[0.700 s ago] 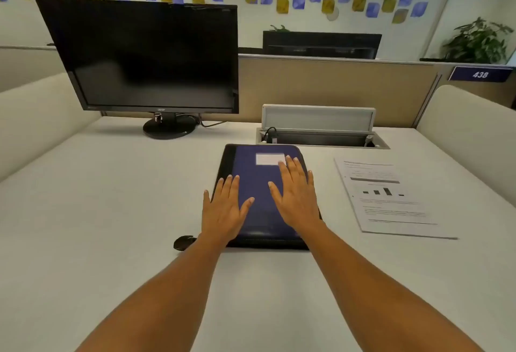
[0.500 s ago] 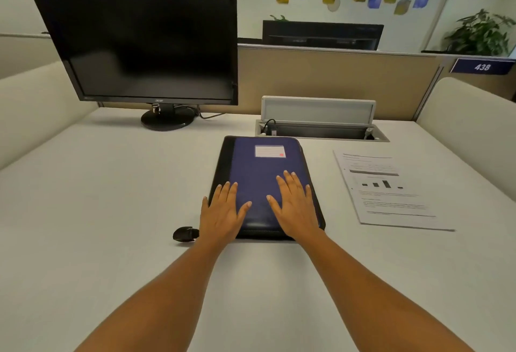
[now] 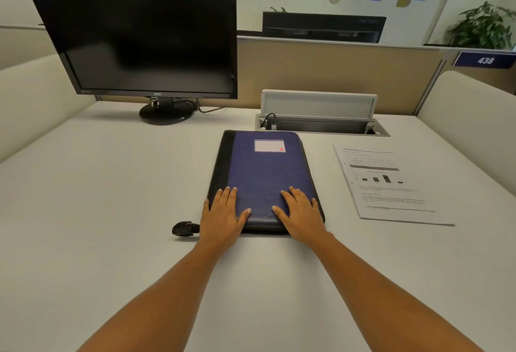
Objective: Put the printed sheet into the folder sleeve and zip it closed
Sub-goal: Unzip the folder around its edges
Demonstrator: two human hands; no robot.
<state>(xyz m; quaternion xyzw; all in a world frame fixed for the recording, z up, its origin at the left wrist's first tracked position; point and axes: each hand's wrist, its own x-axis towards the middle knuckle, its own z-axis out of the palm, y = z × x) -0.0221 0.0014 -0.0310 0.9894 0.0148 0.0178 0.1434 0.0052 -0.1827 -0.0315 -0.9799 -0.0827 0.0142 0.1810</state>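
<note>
Closed blue zip folder with black spine lies flat mid-desk, long side running toward the far edge, white label near its far end. Left hand rests palm-down on the folder's near-left corner, fingers spread and flat, gripping nothing. Right hand lies palm-down on the near-right corner, fingers also extended, nothing grasped. Black zipper pull tab sits on the desk just left of the left hand. Printed sheet with a bar chart lies flat on the desk right of the folder, apart from it. Dark monitor stands at the far-left corner; open cable box at the far edge behind the folder.
</note>
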